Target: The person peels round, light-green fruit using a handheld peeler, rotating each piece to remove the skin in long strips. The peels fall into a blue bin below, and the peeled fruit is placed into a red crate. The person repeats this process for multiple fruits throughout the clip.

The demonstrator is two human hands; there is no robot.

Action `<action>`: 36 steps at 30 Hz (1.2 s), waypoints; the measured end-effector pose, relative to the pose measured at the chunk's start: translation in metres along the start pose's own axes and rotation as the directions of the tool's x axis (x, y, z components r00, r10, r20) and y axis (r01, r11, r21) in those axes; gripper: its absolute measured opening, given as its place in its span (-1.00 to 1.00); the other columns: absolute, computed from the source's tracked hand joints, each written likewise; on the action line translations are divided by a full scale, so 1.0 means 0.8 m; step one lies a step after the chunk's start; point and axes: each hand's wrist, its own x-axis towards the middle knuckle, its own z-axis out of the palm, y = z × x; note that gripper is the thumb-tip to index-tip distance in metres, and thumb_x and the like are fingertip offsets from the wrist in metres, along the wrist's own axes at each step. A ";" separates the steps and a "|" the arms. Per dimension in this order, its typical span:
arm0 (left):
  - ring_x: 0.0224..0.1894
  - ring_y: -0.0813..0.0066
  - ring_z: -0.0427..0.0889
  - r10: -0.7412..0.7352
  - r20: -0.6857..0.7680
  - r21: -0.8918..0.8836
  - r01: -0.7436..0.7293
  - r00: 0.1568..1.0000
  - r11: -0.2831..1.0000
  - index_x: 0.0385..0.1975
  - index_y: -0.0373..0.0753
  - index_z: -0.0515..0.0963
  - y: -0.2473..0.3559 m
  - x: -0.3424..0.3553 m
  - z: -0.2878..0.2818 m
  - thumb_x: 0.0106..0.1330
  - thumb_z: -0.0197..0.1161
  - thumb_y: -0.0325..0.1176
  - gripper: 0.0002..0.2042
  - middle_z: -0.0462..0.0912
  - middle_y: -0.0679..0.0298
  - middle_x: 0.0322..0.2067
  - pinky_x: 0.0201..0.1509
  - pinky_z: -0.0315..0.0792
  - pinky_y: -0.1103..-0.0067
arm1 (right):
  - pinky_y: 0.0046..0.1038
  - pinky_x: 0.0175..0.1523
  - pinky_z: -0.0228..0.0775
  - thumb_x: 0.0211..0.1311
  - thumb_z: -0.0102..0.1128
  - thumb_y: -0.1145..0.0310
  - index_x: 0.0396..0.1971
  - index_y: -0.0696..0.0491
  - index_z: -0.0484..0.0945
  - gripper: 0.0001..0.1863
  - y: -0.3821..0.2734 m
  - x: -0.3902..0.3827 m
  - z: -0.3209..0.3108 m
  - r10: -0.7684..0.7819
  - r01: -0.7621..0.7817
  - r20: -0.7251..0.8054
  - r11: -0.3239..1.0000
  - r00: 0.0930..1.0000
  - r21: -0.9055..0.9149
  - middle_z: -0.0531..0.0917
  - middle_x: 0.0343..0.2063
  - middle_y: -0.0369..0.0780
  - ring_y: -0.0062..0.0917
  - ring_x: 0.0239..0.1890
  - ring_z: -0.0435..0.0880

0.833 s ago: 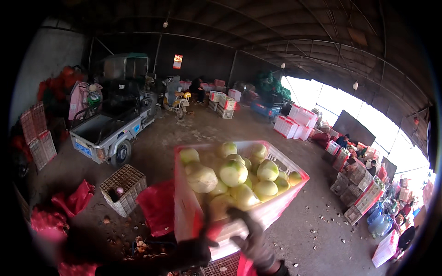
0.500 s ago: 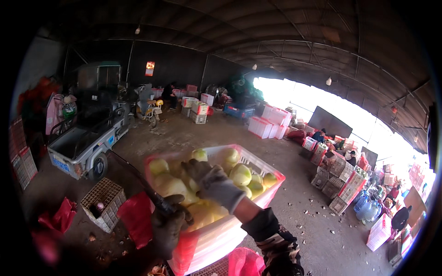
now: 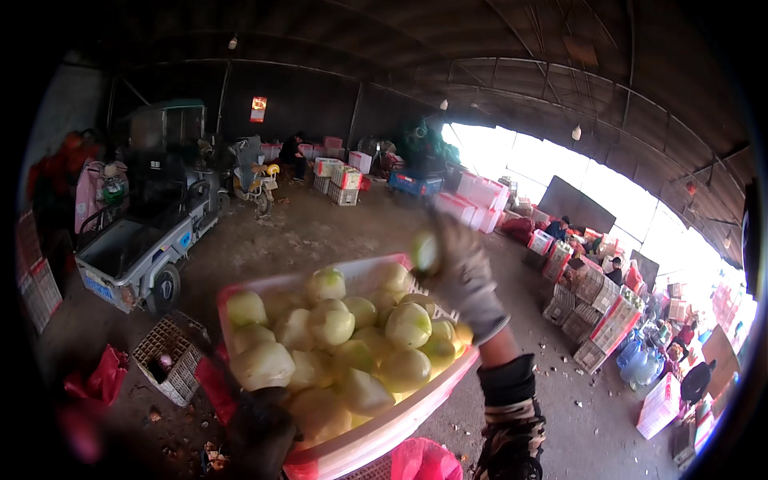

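A white and red crate [image 3: 374, 438] in front of me holds a heap of peeled onions [image 3: 330, 323], pale green and white. My right hand [image 3: 468, 276], in a grey-white glove, is raised over the crate's far right corner. Its fingers are closed on one onion [image 3: 426, 253], which is smeared by motion. Low at the crate's near left corner is my left hand [image 3: 262, 428], in a dark glove and deep shadow. A long dark rod [image 3: 227, 370] slants up from its closed fingers; what kind of tool it is cannot be made out.
A beige slatted crate [image 3: 178, 370] stands on the floor at left, near a red mesh bag [image 3: 102, 376]. Behind it is a grey cargo tricycle [image 3: 132, 260]. Stacked crates [image 3: 578, 308] and seated people line the right side. Peel scraps litter the floor.
My right hand has lifted from the heap, moving right and up with an onion. My left hand has shifted slightly left and down. The crate appears further left as the view shifts.
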 end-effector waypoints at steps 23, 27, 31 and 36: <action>-0.66 0.72 0.33 0.063 0.017 0.064 -0.064 0.998 0.996 0.01 -0.39 0.32 0.047 -0.014 0.029 0.18 0.07 -0.59 -0.64 0.52 0.22 -0.50 -0.65 0.16 0.81 | -0.22 0.02 0.36 0.29 -0.12 -0.01 0.02 0.03 0.41 -0.52 0.183 0.027 0.138 0.325 -0.260 -0.121 0.890 0.938 0.375 0.55 -0.10 -0.02 -0.09 -0.04 0.50; -0.64 0.70 0.34 0.017 -0.005 0.053 -0.017 1.000 0.998 0.03 -0.36 0.31 0.052 -0.015 0.033 0.18 0.08 -0.58 -0.62 0.53 0.22 -0.48 -0.64 0.18 0.78 | -0.21 -0.01 0.37 0.29 -0.13 0.02 0.08 -0.02 0.35 -0.53 0.233 0.015 0.208 0.198 -0.186 -0.052 0.967 0.979 0.176 0.56 -0.11 -0.03 -0.08 -0.05 0.51; -0.62 0.68 0.37 0.011 -0.083 0.084 -0.004 0.997 0.996 0.03 -0.36 0.31 0.048 -0.024 0.032 0.16 0.08 -0.58 -0.61 0.54 0.20 -0.48 -0.60 0.21 0.75 | -0.17 0.01 0.34 0.31 -0.16 0.04 0.15 -0.03 0.25 -0.51 0.174 -0.002 0.268 0.196 -0.204 0.431 0.979 0.881 -0.028 0.49 -0.03 0.03 -0.06 -0.01 0.48; -0.59 0.65 0.39 -0.017 -0.081 0.017 0.018 0.997 1.000 0.03 -0.36 0.31 0.035 -0.023 0.030 0.14 0.08 -0.59 -0.60 0.54 0.18 -0.48 -0.55 0.25 0.72 | -0.19 0.15 0.23 0.22 -0.14 -0.16 0.18 -0.02 0.24 -0.35 0.176 -0.041 0.239 0.102 -0.190 0.582 0.977 0.807 0.092 0.40 0.08 0.05 -0.09 0.11 0.38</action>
